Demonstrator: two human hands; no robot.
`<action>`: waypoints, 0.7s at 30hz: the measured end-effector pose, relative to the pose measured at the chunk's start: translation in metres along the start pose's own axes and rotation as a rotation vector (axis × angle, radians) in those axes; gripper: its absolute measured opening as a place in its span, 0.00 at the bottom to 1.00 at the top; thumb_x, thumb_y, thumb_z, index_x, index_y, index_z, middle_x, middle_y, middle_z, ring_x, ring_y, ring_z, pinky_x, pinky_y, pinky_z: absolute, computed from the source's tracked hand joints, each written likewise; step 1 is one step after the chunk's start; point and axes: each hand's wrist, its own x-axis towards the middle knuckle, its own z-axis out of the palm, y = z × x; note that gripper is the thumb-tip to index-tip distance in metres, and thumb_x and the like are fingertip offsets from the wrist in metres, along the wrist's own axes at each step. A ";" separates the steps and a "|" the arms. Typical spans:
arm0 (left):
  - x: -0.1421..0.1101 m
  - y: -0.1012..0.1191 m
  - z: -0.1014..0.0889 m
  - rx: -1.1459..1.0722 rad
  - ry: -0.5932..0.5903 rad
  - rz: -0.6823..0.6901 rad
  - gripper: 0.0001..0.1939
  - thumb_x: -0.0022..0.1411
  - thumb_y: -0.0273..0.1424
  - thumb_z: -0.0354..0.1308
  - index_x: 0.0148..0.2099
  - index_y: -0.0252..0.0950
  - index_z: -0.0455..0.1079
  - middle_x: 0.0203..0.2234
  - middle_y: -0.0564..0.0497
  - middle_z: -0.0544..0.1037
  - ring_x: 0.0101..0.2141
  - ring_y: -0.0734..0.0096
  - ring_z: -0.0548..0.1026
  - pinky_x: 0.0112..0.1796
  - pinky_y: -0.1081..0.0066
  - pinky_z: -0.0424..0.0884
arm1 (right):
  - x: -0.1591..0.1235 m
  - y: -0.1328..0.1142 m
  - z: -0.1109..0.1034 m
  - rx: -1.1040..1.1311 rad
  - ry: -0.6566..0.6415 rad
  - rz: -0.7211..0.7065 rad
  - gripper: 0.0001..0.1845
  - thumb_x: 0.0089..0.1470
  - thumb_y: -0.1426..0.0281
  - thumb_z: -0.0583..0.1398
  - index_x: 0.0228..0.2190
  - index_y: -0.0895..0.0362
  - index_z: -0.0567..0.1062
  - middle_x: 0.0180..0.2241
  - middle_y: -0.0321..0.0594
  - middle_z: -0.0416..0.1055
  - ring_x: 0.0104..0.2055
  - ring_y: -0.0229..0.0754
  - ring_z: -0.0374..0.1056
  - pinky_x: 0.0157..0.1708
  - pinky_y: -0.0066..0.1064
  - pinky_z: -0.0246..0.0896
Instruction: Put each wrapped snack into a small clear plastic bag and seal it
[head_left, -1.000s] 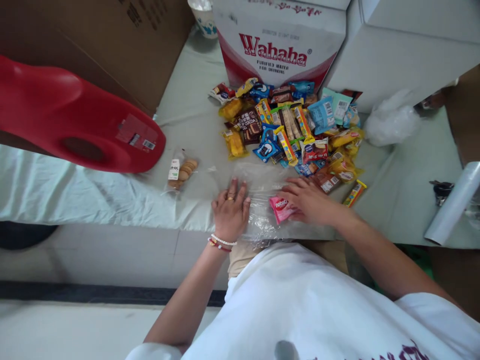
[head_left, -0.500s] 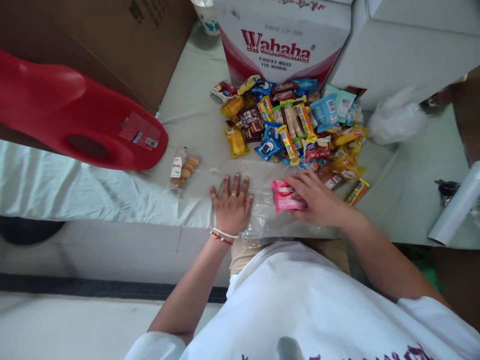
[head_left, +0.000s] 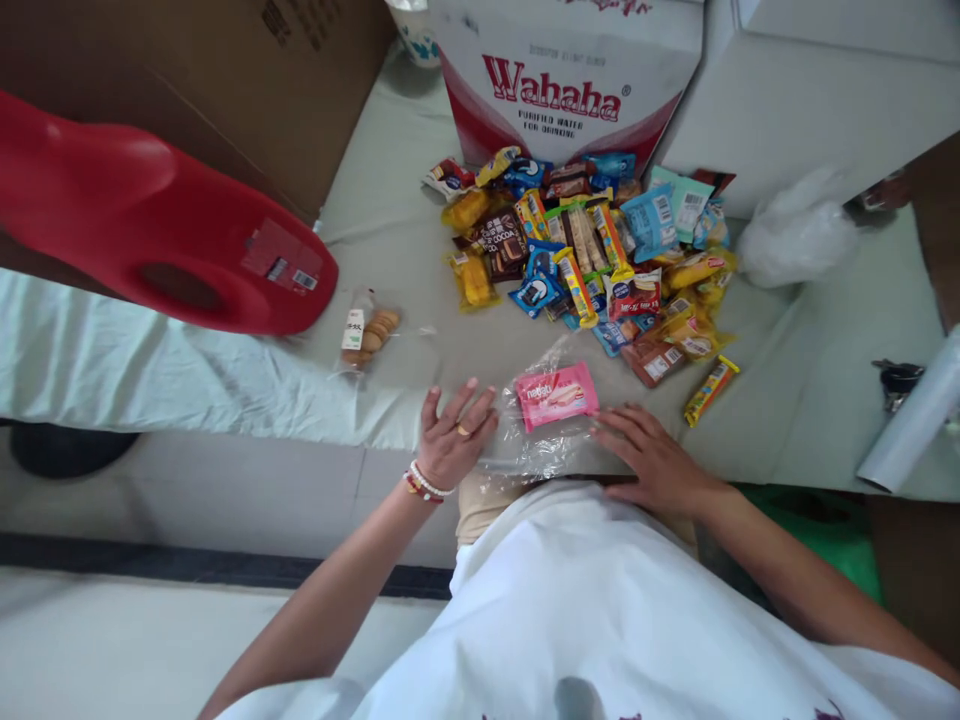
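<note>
A pink wafer packet lies on a sheet of clear plastic film near the table's front edge. To its left, my left hand rests with fingers apart, touching the film's left side and holding nothing. My right hand is open at the packet's right end, its fingertips close to the wrapper; I cannot tell whether they touch it. Beyond both hands spreads a pile of wrapped snacks in yellow, blue, brown and red. A small yellow bar lies apart from it on the right.
A red plastic jug and a clear bag of biscuits are on the left. The Wahaba-style carton marked Wahaha stands behind the pile. A white plastic bag, keys and a film roll lie rightward.
The pink packet has moved left onto the film, and my right hand has let go of it and drawn back toward me. My left hand has shifted slightly nearer my body.
</note>
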 end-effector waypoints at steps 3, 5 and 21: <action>0.010 -0.006 -0.009 0.055 -0.080 -0.113 0.10 0.68 0.29 0.55 0.46 0.45 0.76 0.51 0.48 0.82 0.61 0.54 0.72 0.68 0.37 0.43 | -0.022 0.001 0.016 0.024 0.120 0.072 0.16 0.65 0.66 0.60 0.53 0.52 0.77 0.56 0.49 0.74 0.62 0.53 0.64 0.63 0.57 0.59; 0.022 -0.009 -0.012 0.091 -0.093 -0.317 0.12 0.69 0.35 0.54 0.49 0.41 0.77 0.49 0.43 0.81 0.57 0.50 0.74 0.64 0.39 0.55 | -0.017 -0.001 0.013 0.156 0.167 0.125 0.11 0.67 0.68 0.57 0.46 0.52 0.79 0.47 0.46 0.78 0.55 0.49 0.70 0.58 0.50 0.65; 0.014 0.032 -0.028 -0.198 -0.408 0.337 0.22 0.68 0.38 0.58 0.63 0.50 0.70 0.65 0.46 0.72 0.66 0.56 0.67 0.71 0.41 0.41 | 0.107 0.039 -0.040 0.516 -0.041 0.529 0.16 0.58 0.59 0.55 0.31 0.58 0.75 0.19 0.32 0.67 0.21 0.36 0.60 0.24 0.27 0.48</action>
